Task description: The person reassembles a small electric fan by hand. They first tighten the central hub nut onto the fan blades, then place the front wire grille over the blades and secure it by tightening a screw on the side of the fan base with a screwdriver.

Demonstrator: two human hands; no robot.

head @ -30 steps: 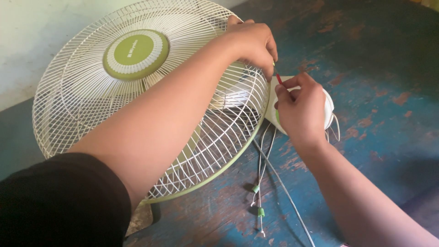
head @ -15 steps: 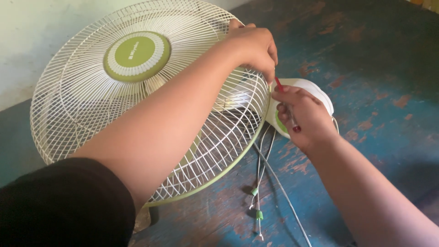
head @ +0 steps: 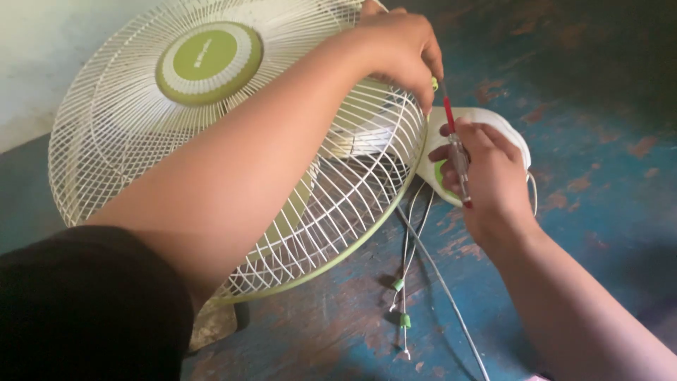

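A white wire fan guard (head: 127, 148) with a green round centre badge (head: 208, 62) lies tilted on a worn blue surface. My left hand (head: 398, 49) reaches across the guard and pinches its green rim at the right side. My right hand (head: 490, 176) holds a thin red-handled screwdriver (head: 455, 152), tip pointing up toward my left fingertips. Behind my right hand sits the white and green fan housing (head: 493, 120). My left forearm hides much of the guard's middle.
Loose white wires (head: 416, 268) with small green connectors (head: 405, 321) trail from the fan toward the lower edge. The blue surface (head: 599, 85) shows worn rust-coloured patches. A pale wall (head: 42, 56) stands at the upper left.
The view has drawn closer to the fan. My right hand has shifted its grip, and the red screwdriver now stands upright at the rim under my left fingertips.
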